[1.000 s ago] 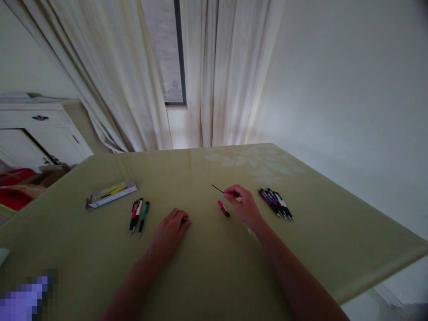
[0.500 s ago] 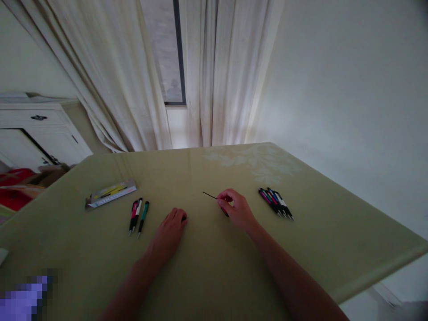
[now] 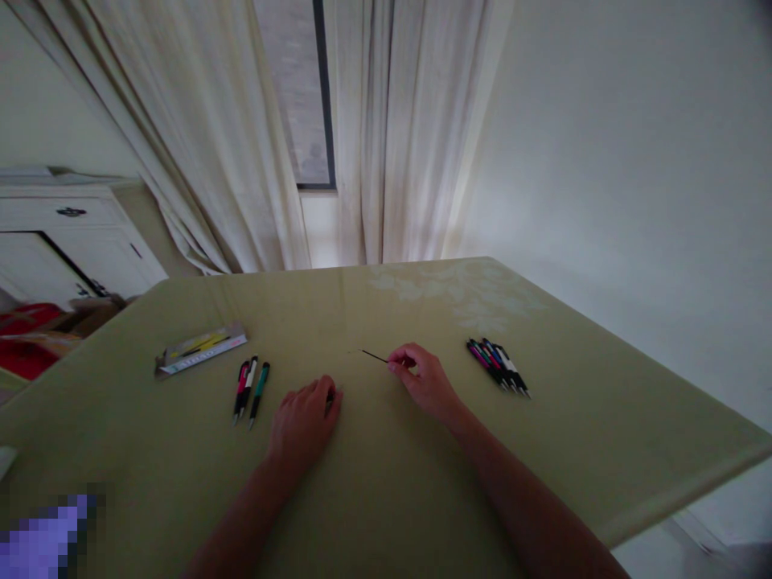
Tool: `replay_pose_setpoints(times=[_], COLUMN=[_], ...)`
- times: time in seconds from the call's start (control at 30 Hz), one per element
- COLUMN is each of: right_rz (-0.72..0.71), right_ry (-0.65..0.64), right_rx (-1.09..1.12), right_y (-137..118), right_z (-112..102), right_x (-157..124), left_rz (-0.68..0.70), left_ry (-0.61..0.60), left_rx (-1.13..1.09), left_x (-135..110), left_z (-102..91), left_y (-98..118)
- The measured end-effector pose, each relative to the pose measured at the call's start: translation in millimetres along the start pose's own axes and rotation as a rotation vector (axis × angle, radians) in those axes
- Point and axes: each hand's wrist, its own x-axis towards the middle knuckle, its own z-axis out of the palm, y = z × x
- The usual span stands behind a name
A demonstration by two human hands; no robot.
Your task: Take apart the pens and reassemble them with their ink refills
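Note:
My right hand is just above the table, thumb and fingertips pinched on a thin dark pen refill. The refill sticks out to the left, nearly level. My left hand rests on the tabletop with its fingers curled round a small dark pen part, mostly hidden by the fingers. Left of this hand lie a teal pen, a white and black pen and a pink and black pen. To the right of my right hand, several pens lie side by side.
A long pen box lies at the back left of the table, which has a greenish cover. A wall runs along the right side. Curtains hang behind. A white cabinet stands at the left.
My right hand has shifted slightly left with the refill. The dark piece seen under its fingers before no longer shows there. My left hand has turned slightly, showing more of what it holds.

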Motion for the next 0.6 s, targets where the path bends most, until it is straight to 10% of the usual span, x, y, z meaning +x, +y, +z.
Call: replay_pose_setpoints(times=[0.6], right_rz=[-0.028], right_ry=[-0.012], right_rx=[-0.006], right_y=[-0.2], right_z=[4.7], right_x=[-1.0], left_rz=[-0.055], left_ry=[0.015], left_rx=[-0.134], left_x=[3.4], left_z=[4.3], left_y=[8.1])
